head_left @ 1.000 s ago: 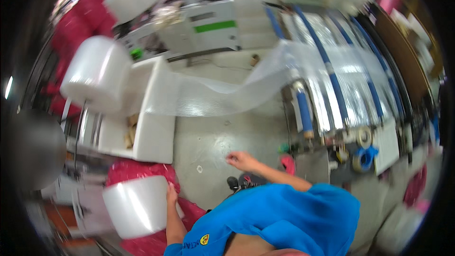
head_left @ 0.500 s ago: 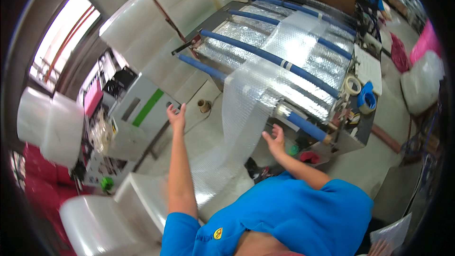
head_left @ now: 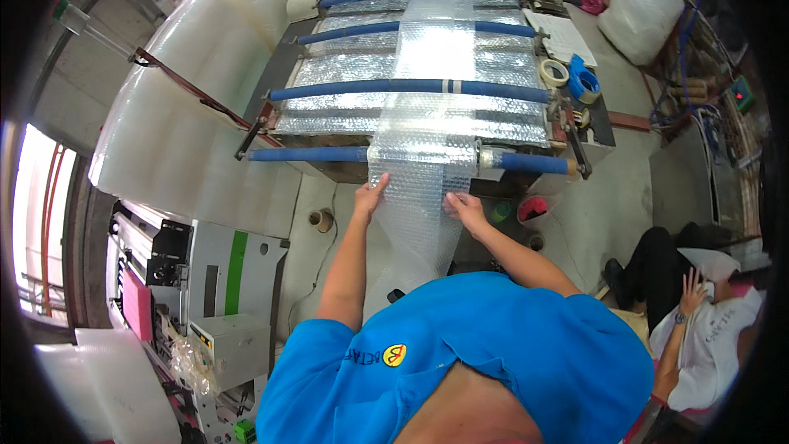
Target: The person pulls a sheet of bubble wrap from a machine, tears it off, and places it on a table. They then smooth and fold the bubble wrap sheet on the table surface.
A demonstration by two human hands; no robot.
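A long see-through strip of bubble wrap (head_left: 411, 222) runs down from the machine over its front blue roller (head_left: 308, 154) and hangs in front of me. My left hand (head_left: 368, 199) is closed on the strip's left edge just below that roller, thumb on the near face and fingers partly hidden behind. At the right edge, slightly lower, my right hand (head_left: 466, 210) pinches the wrap, its fingertips against the sheet. Between both hands the wrap hangs fairly flat. Its lower end disappears behind my blue shirt.
Silvery bubble sheet (head_left: 329, 107) lies across the machine under more blue rollers. Tape rolls (head_left: 583, 82) sit on its right corner. A huge wrap roll (head_left: 189, 90) stands left, above a grey machine (head_left: 238, 271). A cardboard core (head_left: 320, 219) is on the floor. Another person (head_left: 699, 312) sits at right.
Both hands, spread apart and off the wrap before, have come in onto its two edges. My view has turned so that the machine now faces me squarely.
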